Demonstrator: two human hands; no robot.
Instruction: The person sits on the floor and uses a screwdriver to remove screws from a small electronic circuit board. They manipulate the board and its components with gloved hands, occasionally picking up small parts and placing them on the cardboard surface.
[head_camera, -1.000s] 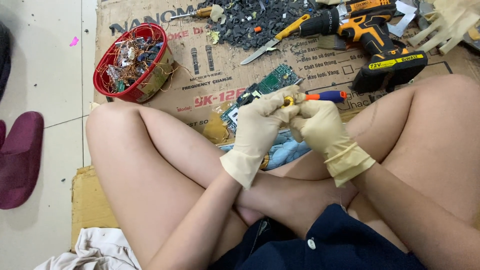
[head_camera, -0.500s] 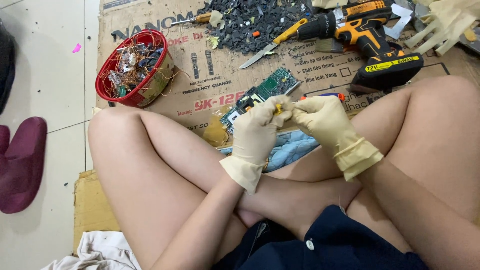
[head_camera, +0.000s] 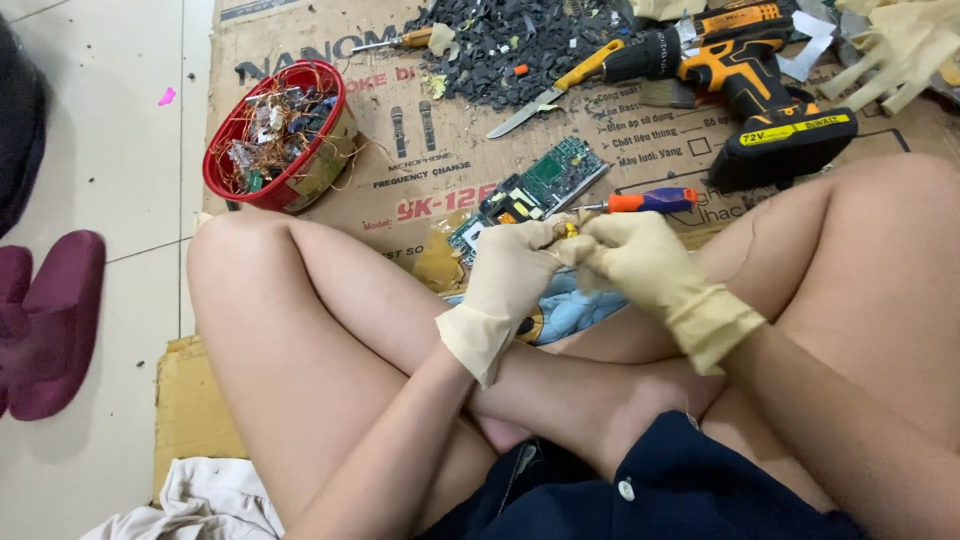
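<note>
Pinched between gloved fingertips of both left hand (head_camera: 510, 275) and right hand (head_camera: 640, 262): a small yellowish part (head_camera: 570, 230), held above the crossed legs. Equally near either hand, too small to read its long axis. Just beyond, toward the cardboard (head_camera: 420, 170): green circuit board (head_camera: 535, 190) and orange-handled screwdriver (head_camera: 640, 202), lying crosswise, nearer the right.
</note>
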